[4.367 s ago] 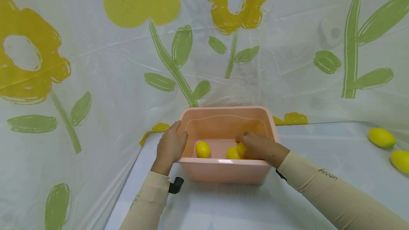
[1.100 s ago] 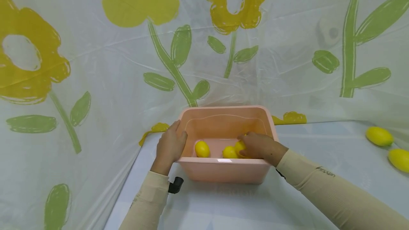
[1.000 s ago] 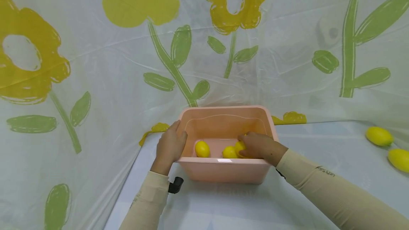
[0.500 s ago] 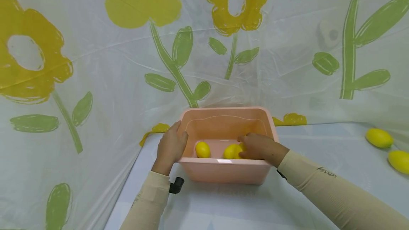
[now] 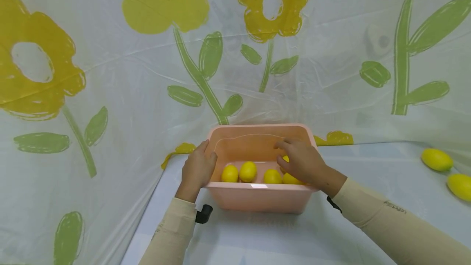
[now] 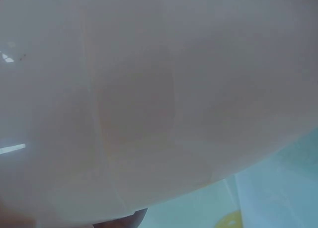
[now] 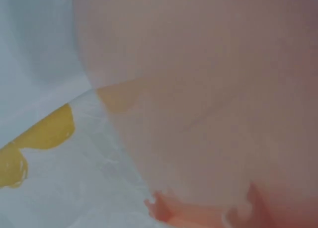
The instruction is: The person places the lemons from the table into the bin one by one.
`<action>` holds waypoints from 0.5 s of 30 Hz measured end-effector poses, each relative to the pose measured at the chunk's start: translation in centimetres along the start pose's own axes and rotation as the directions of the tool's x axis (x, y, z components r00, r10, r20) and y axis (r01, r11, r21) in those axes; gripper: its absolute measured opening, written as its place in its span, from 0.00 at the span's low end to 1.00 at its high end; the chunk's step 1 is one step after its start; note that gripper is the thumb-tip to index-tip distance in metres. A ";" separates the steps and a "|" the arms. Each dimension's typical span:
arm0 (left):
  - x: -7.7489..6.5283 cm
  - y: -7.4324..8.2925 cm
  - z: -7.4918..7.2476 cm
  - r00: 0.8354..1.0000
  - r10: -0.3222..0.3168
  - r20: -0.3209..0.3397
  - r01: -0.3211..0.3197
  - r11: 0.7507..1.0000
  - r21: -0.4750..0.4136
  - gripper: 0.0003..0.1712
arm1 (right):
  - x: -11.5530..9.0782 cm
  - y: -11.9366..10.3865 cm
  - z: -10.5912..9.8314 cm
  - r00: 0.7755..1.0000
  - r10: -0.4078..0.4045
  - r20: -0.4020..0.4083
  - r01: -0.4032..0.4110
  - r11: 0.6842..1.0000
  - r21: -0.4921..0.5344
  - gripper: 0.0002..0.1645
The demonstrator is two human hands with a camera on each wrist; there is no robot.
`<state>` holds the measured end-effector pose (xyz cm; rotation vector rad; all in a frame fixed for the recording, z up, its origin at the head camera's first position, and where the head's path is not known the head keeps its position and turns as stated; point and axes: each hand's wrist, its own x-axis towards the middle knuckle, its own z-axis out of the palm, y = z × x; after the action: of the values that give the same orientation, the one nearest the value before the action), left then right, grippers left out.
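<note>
I'm mid-load: left hand (image 5: 196,169) grips the pink tub (image 5: 257,199), right hand (image 5: 299,162), fingers loose, hovers over its lemons (image 5: 248,171); I'd fetch the table's lemons (image 5: 438,159) next

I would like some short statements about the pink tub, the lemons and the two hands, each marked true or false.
1. The left hand holds the rim of the pink tub. True.
2. The tub is empty. False: several lemons lie inside it.
3. Two lemons lie on the table at the far right. True.
4. The right hand rests on the table outside the tub. False: it is over the tub's inside.
</note>
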<state>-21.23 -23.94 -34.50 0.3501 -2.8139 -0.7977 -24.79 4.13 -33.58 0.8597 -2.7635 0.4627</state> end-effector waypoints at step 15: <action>0.0 0.0 -0.1 1.000 0.013 0.006 -0.013 1.000 0.012 0.33 | -4.4 2.7 -2.6 0.938 -0.064 -0.340 0.066 0.998 -0.006 0.17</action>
<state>-21.23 -23.93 -34.43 0.3319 -2.8246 -0.7806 -22.50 9.38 -33.09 0.7852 -2.4120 0.5492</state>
